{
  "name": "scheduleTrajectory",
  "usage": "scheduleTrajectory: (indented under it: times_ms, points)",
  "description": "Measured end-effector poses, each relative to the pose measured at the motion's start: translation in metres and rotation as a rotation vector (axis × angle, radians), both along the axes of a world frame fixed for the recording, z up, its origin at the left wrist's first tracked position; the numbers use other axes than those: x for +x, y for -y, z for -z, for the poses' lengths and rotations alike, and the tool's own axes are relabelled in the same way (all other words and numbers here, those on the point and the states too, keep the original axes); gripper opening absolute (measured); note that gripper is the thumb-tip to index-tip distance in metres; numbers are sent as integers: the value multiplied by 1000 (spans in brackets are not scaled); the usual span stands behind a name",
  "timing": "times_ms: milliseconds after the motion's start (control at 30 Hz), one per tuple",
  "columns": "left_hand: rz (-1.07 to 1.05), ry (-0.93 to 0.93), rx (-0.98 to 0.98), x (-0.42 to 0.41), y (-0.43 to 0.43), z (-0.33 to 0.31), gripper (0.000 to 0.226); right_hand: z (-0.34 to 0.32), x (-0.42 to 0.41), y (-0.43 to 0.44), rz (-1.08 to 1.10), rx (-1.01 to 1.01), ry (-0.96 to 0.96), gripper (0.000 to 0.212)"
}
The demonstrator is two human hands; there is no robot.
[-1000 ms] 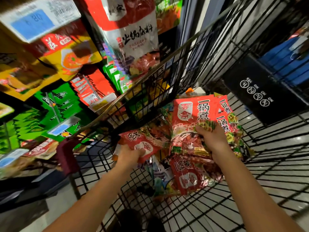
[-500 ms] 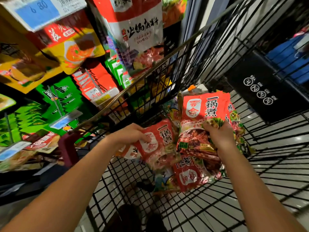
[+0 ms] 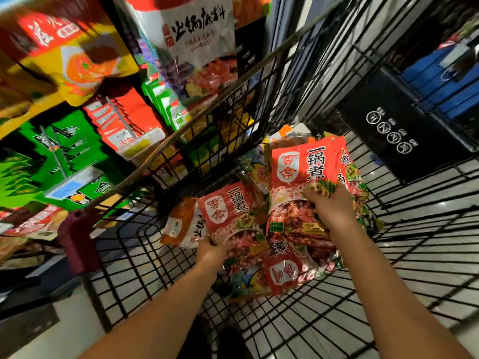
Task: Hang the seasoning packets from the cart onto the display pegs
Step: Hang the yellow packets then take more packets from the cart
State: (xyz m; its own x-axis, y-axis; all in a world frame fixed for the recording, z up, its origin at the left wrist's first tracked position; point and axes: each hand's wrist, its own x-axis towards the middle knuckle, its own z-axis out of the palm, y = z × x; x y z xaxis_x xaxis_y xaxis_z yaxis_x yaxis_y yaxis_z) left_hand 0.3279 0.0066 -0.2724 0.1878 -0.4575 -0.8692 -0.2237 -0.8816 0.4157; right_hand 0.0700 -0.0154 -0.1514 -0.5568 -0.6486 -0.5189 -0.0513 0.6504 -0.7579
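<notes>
The display pegs (image 3: 120,119) wait on the left, our left hand (image 3: 210,251) has slid under one red packet (image 3: 228,212) and grips it face up inside the cart (image 3: 134,257), and our right hand (image 3: 331,206) still grips the red stack (image 3: 291,172), so we think hanging comes next.

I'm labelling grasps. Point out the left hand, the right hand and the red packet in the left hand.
left hand (image 3: 210,252): head view, back of hand.
right hand (image 3: 333,207): head view, knuckles, gripping the packet stack (image 3: 290,174).
red packet (image 3: 229,216): head view, printed front.
</notes>
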Motion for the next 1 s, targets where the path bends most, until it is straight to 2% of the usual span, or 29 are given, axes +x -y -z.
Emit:
scheduleTrajectory:
  times_ms: [67, 167, 300, 433, 500, 567, 633, 700, 800, 867, 967, 1000]
  points:
    - [52, 43, -58, -5, -1, -4, 72, 1, -2, -1, -9, 10, -4, 71]
    - [219, 191, -145, -8, 1, -14, 54, 1, -3, -2, -23, 6, 24, 82]
    - [202, 148, -166, -12, 8, -21, 20, 8, -7, -3, -44, -9, 31, 96]
    - [167, 110, -232, -11, 17, -29, 11, 8, -8, -4, -28, 1, 73, 92]
    - [155, 126, -366, -8, 18, -41, 10, 3, -9, -7, 1, -6, 88, 83]
    - [179, 164, -506, -2, 20, -64, 6, -1, -9, -11, 31, -42, 115, 83]
    - [142, 104, -583, 3, 24, -95, 11, -10, -6, -14, 41, -61, 147, 89]
    - [62, -32, -613, 4, 29, -130, 11, -26, -1, -18, 51, -72, 197, 92]
    - [16, -241, -511, -7, 30, -171, 19, -51, 8, -30, 80, -111, 297, 92]
    - [86, -303, -441, -21, 29, -187, 18, -60, 13, -42, 95, -100, 387, 82]
    - [207, -356, -383, -40, 37, -197, 22, -72, 22, -60, 105, -47, 511, 40]
    - [264, -352, -373, -45, 41, -197, 23, -74, 23, -64, 119, -26, 525, 34]
